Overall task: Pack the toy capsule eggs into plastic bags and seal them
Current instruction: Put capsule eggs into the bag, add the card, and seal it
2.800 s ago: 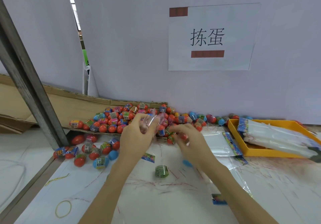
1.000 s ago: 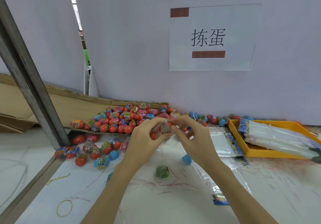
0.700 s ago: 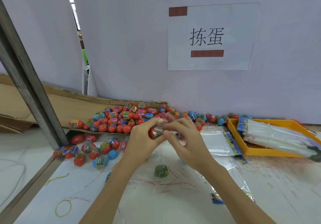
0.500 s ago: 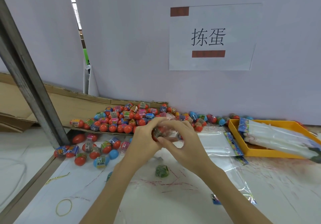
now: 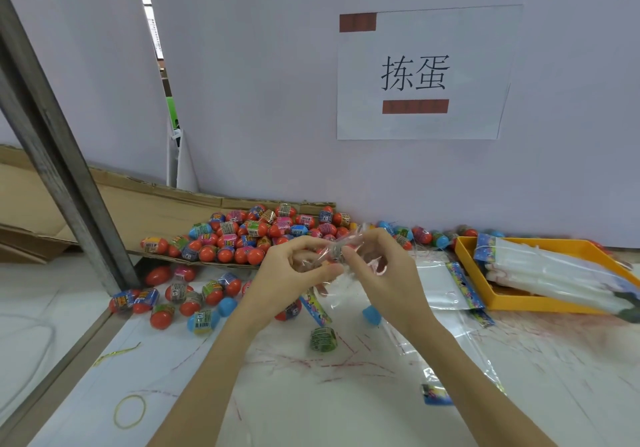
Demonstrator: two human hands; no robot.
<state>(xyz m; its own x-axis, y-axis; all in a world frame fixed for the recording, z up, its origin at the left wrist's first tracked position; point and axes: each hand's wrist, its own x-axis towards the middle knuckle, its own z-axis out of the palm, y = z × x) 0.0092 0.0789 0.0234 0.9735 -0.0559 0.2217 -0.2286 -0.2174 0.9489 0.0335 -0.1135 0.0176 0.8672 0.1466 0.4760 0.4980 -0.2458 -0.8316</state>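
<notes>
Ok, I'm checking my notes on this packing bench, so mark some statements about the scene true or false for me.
1. Both hands hold a clear plastic bag above the table. True.
2. The yellow tray sits to the left of the hands. False: it is on the right.
3. A yellow rubber band lies on the table near the left edge. True.
4. The egg pile rests on a metal plate. False: it rests on cardboard.

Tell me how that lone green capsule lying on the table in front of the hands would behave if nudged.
The green capsule looks rounded and short, so it would probably roll rather than slide. It seems small and hollow, likely light, so a slight push may send it off across the smooth white table. Its glossy printed wrap suggests it could slip from a loose pinch.
</notes>
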